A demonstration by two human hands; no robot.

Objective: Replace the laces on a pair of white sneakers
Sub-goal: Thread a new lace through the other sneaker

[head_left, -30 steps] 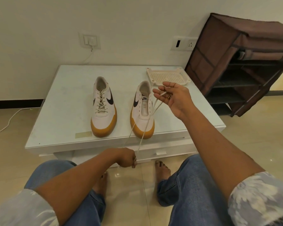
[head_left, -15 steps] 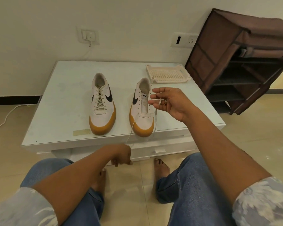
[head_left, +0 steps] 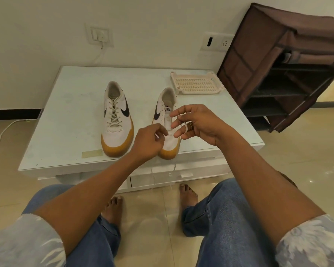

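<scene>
White sneakers, a pair, stand side by side on the white desk, toes toward its front edge and heels toward the wall. The laced sneaker is on the left. The unlaced sneaker is on the right, its forepart partly hidden behind both hands.

The left hand is raised over the toe of the unlaced sneaker, forearm reaching forward from the lap. Its fingers are curled inward and appear to pinch a short white stretch of the lace.

The right hand is held just beside it, palm turned leftward. Its fingers are spread and half-curled, and the lace is looped round one of them next to a ring.

Two lace strands hang down past the front edge of the desk, in front of a drawer.

Both toes lie close to the front edge. Bare desk surface extends left of the laced sneaker and behind both heels. A perforated tray sits at the back right corner, near the heel of the unlaced sneaker but apart from it. A brown shoe rack stands on the floor close to the right rear of the desk. The person's knees and bare feet occupy the floor before the desk.
</scene>
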